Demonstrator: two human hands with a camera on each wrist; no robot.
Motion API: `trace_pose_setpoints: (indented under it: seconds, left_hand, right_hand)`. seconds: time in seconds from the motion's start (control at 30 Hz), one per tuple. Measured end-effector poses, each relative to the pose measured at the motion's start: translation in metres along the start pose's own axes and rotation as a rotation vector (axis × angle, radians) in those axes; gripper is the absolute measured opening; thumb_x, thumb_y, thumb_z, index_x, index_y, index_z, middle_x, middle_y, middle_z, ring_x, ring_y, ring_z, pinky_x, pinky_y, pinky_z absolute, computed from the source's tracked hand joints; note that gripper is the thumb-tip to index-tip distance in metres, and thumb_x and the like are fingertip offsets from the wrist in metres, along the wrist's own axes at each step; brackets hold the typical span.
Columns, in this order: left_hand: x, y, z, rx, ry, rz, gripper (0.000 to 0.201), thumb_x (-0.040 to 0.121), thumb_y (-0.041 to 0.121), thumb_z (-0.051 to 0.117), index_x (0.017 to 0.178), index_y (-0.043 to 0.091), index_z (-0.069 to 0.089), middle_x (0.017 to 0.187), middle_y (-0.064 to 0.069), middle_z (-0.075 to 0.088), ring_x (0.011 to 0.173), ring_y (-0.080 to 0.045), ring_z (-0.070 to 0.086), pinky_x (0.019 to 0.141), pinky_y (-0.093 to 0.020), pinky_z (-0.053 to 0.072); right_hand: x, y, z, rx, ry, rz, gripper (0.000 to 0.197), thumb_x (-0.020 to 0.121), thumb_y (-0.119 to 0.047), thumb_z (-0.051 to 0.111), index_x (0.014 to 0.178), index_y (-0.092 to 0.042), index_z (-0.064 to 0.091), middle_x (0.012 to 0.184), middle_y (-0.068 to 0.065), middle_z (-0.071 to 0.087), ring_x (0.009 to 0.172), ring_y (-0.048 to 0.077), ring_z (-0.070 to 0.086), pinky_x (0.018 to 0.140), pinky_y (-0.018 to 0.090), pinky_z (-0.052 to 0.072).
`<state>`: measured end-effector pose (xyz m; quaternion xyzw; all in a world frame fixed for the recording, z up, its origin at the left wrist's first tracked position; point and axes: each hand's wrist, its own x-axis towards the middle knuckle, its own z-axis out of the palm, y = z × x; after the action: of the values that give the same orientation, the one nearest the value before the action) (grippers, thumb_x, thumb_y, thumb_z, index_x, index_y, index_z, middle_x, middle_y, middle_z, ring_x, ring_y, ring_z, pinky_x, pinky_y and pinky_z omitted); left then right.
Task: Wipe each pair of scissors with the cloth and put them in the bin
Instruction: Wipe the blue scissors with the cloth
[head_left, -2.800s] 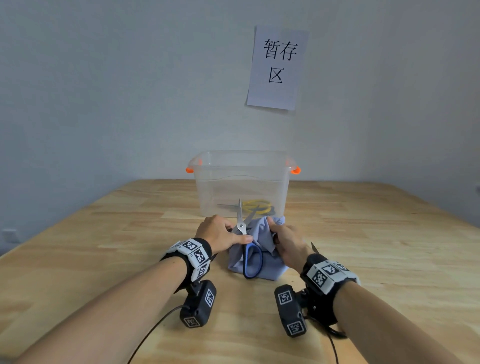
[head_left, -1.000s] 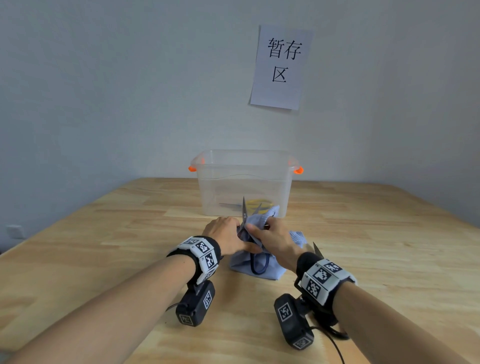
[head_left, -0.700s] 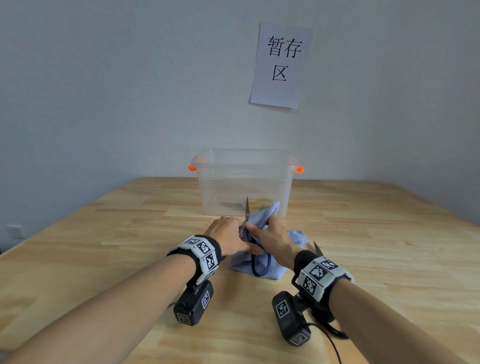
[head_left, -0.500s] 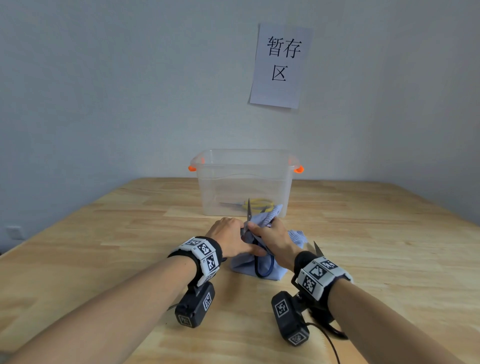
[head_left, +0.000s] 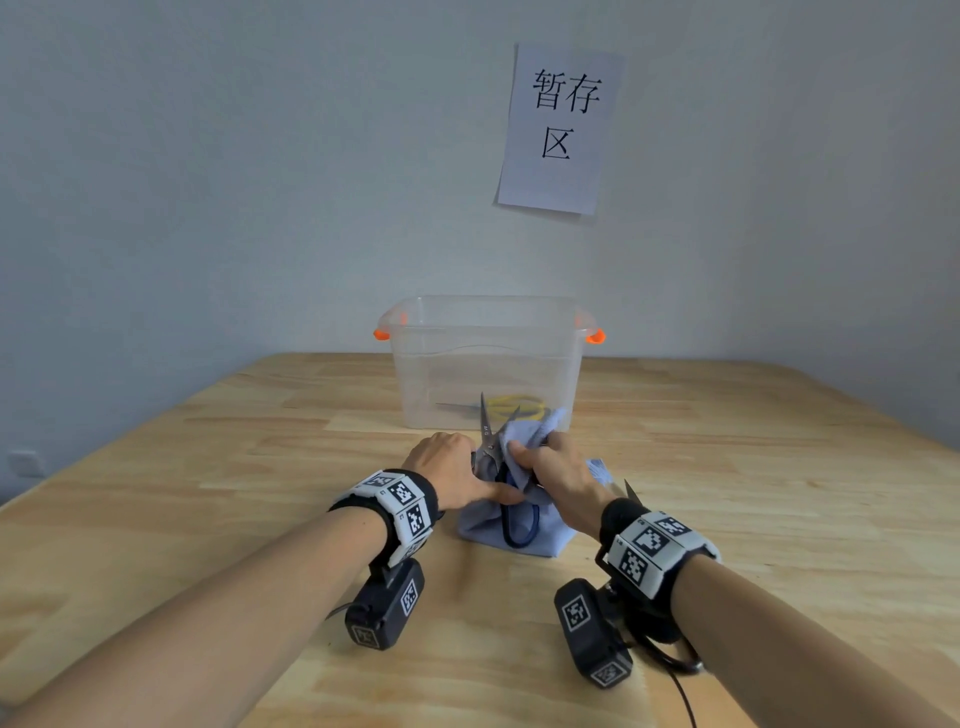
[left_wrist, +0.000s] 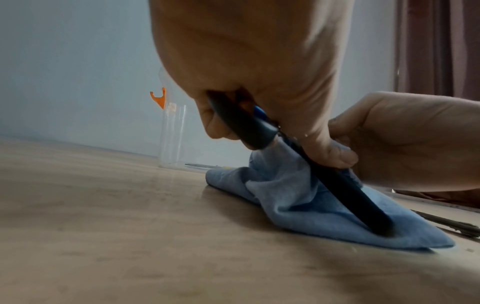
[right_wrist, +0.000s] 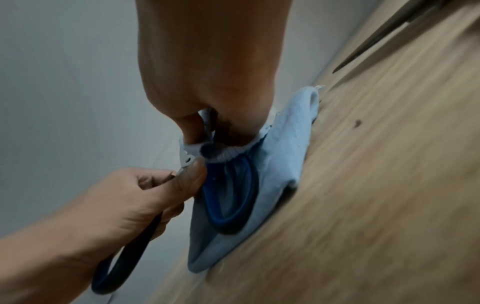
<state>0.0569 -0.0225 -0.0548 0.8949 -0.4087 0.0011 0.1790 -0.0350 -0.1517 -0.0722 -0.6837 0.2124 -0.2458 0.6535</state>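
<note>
The blue-handled scissors (head_left: 506, 486) stood nearly upright over the table (head_left: 208, 493), blades parted and pointing up and away toward the bin (head_left: 485, 358), handle loops down on the blue cloth (head_left: 511, 538). Their long axis ran from the person's body toward the bin, tilted a little, so a short forward carry would probably bring them over its rim. The left hand (head_left: 449, 470) gripped them at the pivot end of the handles, thumb and fingers curled round the dark loop. The right hand (head_left: 558, 470) pinched a fold of the cloth against the right-hand blade, its fingers closed on fabric; the rest of the cloth lay on the wood beneath. Both hands sat just in front of the bin, about equally near it, but the left one carried the scissors, so the drop would likely fall to it. Inside the bin lay a yellow-handled pair (head_left: 511, 408). Another blade tip (head_left: 631, 491) showed on the table just beside the right wrist, apparently not yet wiped.
</note>
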Motion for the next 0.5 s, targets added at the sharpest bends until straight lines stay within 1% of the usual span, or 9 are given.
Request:
trace_pose_setpoints:
  seconds: [0.03, 0.1, 0.17, 0.2, 0.3, 0.37, 0.43, 0.47, 0.5]
  left_hand:
    - [0.0, 0.0, 0.0, -0.005, -0.007, -0.001, 0.069, 0.059, 0.077, 0.076, 0.067, 0.014, 0.049, 0.066, 0.0, 0.055, 0.061, -0.019, 0.05, 0.056, -0.032, 0.037]
    - [0.0, 0.002, 0.0, -0.001, -0.012, 0.004, 0.066, 0.061, 0.075, 0.077, 0.066, 0.015, 0.048, 0.065, 0.001, 0.053, 0.061, -0.018, 0.049, 0.054, -0.031, 0.036]
    - [0.0, 0.006, 0.0, 0.006, -0.015, 0.017, 0.064, 0.062, 0.073, 0.077, 0.068, 0.015, 0.05, 0.068, 0.001, 0.055, 0.063, -0.019, 0.05, 0.054, -0.031, 0.035]
    - [0.001, 0.008, 0.0, 0.008, -0.014, 0.026, 0.063, 0.062, 0.072, 0.078, 0.071, 0.015, 0.053, 0.07, 0.001, 0.056, 0.065, -0.019, 0.051, 0.055, -0.031, 0.036]
    - [0.002, 0.01, 0.001, 0.008, 0.0, 0.043, 0.064, 0.064, 0.066, 0.08, 0.085, 0.008, 0.065, 0.079, -0.004, 0.063, 0.073, -0.022, 0.057, 0.06, -0.032, 0.04]
    - [0.003, 0.009, 0.002, 0.015, 0.01, 0.048, 0.064, 0.065, 0.065, 0.08, 0.091, 0.008, 0.068, 0.084, -0.006, 0.067, 0.079, -0.025, 0.062, 0.065, -0.033, 0.044]
    - [0.003, 0.007, 0.002, 0.013, 0.01, 0.042, 0.064, 0.065, 0.066, 0.08, 0.091, 0.008, 0.069, 0.084, -0.006, 0.068, 0.08, -0.025, 0.063, 0.067, -0.034, 0.047]
    - [0.003, 0.006, 0.001, 0.015, 0.006, 0.035, 0.064, 0.065, 0.066, 0.08, 0.09, 0.008, 0.069, 0.083, -0.005, 0.067, 0.079, -0.024, 0.062, 0.067, -0.034, 0.047]
    - [0.003, 0.007, 0.001, 0.023, -0.001, 0.028, 0.064, 0.065, 0.066, 0.081, 0.088, 0.008, 0.068, 0.082, -0.005, 0.066, 0.078, -0.024, 0.061, 0.066, -0.034, 0.047]
  right_hand:
    - [-0.001, 0.0, 0.0, -0.03, -0.027, -0.012, 0.016, 0.096, -0.009, 0.063, 0.082, -0.001, 0.063, 0.077, 0.01, 0.067, 0.07, 0.017, 0.067, 0.059, 0.026, 0.054]
    - [-0.002, 0.002, 0.001, -0.072, -0.064, -0.035, 0.017, 0.094, -0.011, 0.067, 0.083, 0.001, 0.063, 0.074, 0.009, 0.066, 0.069, 0.016, 0.067, 0.058, 0.026, 0.055]
    - [-0.001, 0.003, 0.004, -0.111, -0.041, -0.057, 0.019, 0.092, -0.013, 0.07, 0.081, -0.002, 0.059, 0.075, 0.009, 0.064, 0.073, 0.019, 0.066, 0.066, 0.032, 0.058]
    - [0.0, 0.004, 0.007, -0.136, -0.016, -0.067, 0.021, 0.091, -0.015, 0.072, 0.08, -0.004, 0.057, 0.076, 0.009, 0.062, 0.075, 0.02, 0.064, 0.069, 0.037, 0.057]
    - [0.003, 0.006, 0.013, -0.278, 0.037, -0.115, 0.033, 0.089, -0.022, 0.074, 0.075, -0.01, 0.047, 0.074, 0.007, 0.052, 0.072, 0.019, 0.052, 0.066, 0.039, 0.05]
    - [0.003, 0.006, 0.015, -0.308, 0.025, -0.139, 0.035, 0.089, -0.024, 0.074, 0.075, -0.006, 0.047, 0.076, 0.009, 0.049, 0.073, 0.02, 0.049, 0.065, 0.038, 0.047]
    - [0.004, 0.006, 0.015, -0.271, -0.012, -0.152, 0.035, 0.09, -0.023, 0.072, 0.083, 0.006, 0.054, 0.079, 0.011, 0.053, 0.073, 0.019, 0.053, 0.065, 0.035, 0.052]
    - [0.003, 0.004, 0.016, -0.272, -0.03, -0.154, 0.032, 0.092, -0.021, 0.07, 0.087, 0.007, 0.056, 0.079, 0.011, 0.054, 0.071, 0.016, 0.054, 0.063, 0.027, 0.052]
    - [0.003, 0.004, 0.015, -0.298, -0.039, -0.158, 0.028, 0.093, -0.02, 0.069, 0.086, 0.005, 0.056, 0.078, 0.01, 0.055, 0.069, 0.015, 0.054, 0.059, 0.021, 0.05]
